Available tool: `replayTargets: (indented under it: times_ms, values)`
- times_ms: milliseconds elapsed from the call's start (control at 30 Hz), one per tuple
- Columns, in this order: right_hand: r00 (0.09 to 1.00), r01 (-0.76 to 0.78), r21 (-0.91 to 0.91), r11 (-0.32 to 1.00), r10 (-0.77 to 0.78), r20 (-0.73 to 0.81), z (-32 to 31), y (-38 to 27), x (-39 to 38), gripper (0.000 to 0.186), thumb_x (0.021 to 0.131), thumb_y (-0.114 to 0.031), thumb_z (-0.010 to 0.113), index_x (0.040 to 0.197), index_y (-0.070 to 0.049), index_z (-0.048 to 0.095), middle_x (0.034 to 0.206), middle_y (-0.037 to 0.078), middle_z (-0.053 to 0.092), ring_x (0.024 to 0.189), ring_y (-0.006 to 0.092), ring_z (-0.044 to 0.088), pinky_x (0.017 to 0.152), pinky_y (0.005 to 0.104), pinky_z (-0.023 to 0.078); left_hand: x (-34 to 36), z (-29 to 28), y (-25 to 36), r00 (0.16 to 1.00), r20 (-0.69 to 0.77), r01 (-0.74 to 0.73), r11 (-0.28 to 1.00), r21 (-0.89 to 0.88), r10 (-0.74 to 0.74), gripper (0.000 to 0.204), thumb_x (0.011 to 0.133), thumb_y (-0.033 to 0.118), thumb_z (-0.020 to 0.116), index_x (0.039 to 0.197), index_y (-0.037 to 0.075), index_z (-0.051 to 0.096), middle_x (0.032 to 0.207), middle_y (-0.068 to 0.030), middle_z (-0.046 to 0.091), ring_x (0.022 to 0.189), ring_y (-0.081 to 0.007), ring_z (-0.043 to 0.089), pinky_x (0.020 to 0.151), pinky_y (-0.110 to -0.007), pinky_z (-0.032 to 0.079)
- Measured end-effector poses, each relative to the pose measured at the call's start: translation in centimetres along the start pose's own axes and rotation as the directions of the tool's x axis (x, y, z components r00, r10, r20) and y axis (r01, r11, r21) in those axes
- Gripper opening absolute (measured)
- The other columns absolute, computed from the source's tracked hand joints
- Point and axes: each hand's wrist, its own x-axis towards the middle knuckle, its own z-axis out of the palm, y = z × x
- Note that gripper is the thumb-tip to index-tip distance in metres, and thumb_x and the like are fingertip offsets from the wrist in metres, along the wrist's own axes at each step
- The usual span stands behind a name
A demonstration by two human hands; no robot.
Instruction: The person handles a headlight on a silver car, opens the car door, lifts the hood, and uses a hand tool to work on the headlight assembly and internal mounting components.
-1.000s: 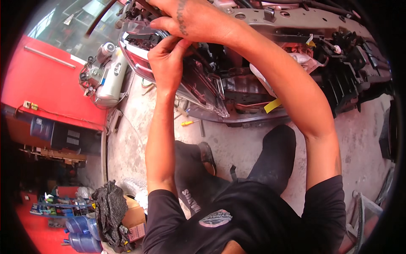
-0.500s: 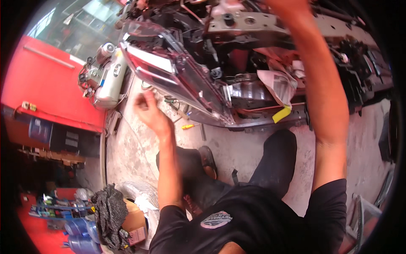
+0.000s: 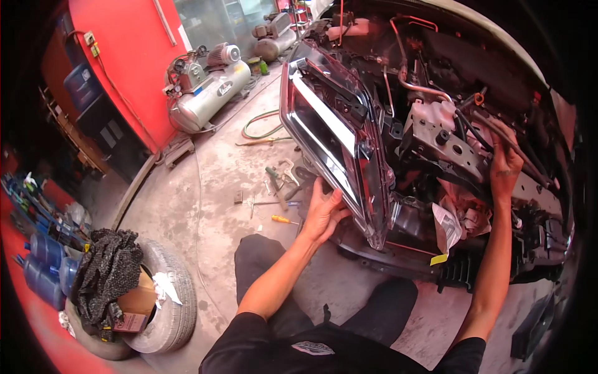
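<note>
A large car headlight [image 3: 336, 124] with a clear lens and bright strips stands tilted at the front corner of an opened car front. My left hand [image 3: 324, 215] is at its lower outer edge, thumb raised against the rim and fingers curled onto it. Over in the engine bay, my right hand [image 3: 503, 165] reaches up beside a dark hose [image 3: 514, 146], behind the metal cross panel [image 3: 442, 140]. Its fingers are bent together; what they grip is hidden. Crumpled paper with a yellow tab [image 3: 439, 259] lies below, between my arms.
A screwdriver with a yellow handle [image 3: 283, 219] and other hand tools lie on the concrete floor. Beyond them stands a silver air compressor [image 3: 215, 93], near a green hose [image 3: 252, 128]. At lower left, a tire [image 3: 177, 311] holds cardboard and dark cloth, beside blue water bottles [image 3: 47, 268].
The view has swung left. My left hand has come from open air beside the headlight onto its lower edge. My right hand, earlier at the top of the picture, is now lower in the engine bay.
</note>
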Motion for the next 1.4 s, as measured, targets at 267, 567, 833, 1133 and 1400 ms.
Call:
replayTargets:
  times_ms: [267, 567, 833, 1133, 1400]
  values:
    - [0.985, 0.079, -0.321, 0.944, -0.025, 0.169, 0.9, -0.9, 0.2, 0.022, 0.098, -0.001, 0.057, 0.118, 0.002, 0.066, 0.111, 0.008, 0.070, 0.103, 0.0163, 0.064, 0.092, 0.0290, 0.049, 0.6, -0.7, -0.2, 0.999, -0.033, -0.015, 1.000, 0.024, 0.015, 0.077, 0.090, 0.030, 0.075, 0.147, 0.015, 0.026, 0.133, -0.0145, 0.057, 0.115, -0.0345, 0.064, 0.090, -0.058, 0.057]
    - [0.996, 0.004, -0.263, 0.965, 0.020, 0.090, 1.0, -0.7, -0.2, 0.021, 0.100, -0.005, 0.058, 0.118, 0.001, 0.067, 0.112, 0.007, 0.070, 0.102, 0.0141, 0.063, 0.090, 0.0280, 0.049, 0.5, -0.4, -0.2, 0.999, -0.049, -0.021, 1.000, 0.019, 0.022, 0.077, 0.092, 0.028, 0.073, 0.149, 0.016, 0.023, 0.132, -0.0161, 0.057, 0.114, -0.0351, 0.064, 0.090, -0.058, 0.056]
    - [0.982, 0.092, -0.322, 0.942, -0.032, 0.185, 0.8, -1.3, 0.0, 0.024, 0.096, 0.000, 0.057, 0.118, 0.000, 0.068, 0.111, 0.013, 0.071, 0.099, 0.0221, 0.068, 0.088, 0.0303, 0.051, 0.6, -0.9, -0.7, 0.999, -0.052, -0.016, 0.998, -0.061, 0.013, 0.087, 0.093, 0.019, 0.072, 0.155, 0.020, 0.010, 0.138, -0.0188, 0.052, 0.119, -0.0312, 0.059, 0.090, -0.054, 0.056]
    - [0.987, 0.043, -0.280, 0.959, 0.003, 0.160, 1.0, -1.3, 0.2, 0.023, 0.097, 0.000, 0.057, 0.118, 0.001, 0.067, 0.110, 0.013, 0.071, 0.101, 0.0213, 0.068, 0.090, 0.0309, 0.051, 0.8, -0.3, 0.1, 0.999, -0.044, 0.020, 0.999, -0.042, -0.022, 0.089, 0.092, 0.019, 0.073, 0.155, 0.021, 0.010, 0.137, -0.0196, 0.052, 0.119, -0.0319, 0.060, 0.089, -0.053, 0.057]
    - [0.983, 0.035, -0.283, 0.959, 0.018, 0.183, 1.4, -2.0, 0.0, 0.023, 0.098, -0.001, 0.056, 0.119, 0.002, 0.067, 0.113, 0.013, 0.071, 0.104, 0.0210, 0.067, 0.092, 0.0321, 0.051, 0.5, -1.3, -0.3, 1.000, 0.008, -0.009, 0.995, -0.104, 0.009, 0.091, 0.092, 0.023, 0.073, 0.156, 0.026, 0.008, 0.137, -0.0160, 0.053, 0.118, -0.0313, 0.061, 0.088, -0.052, 0.058]
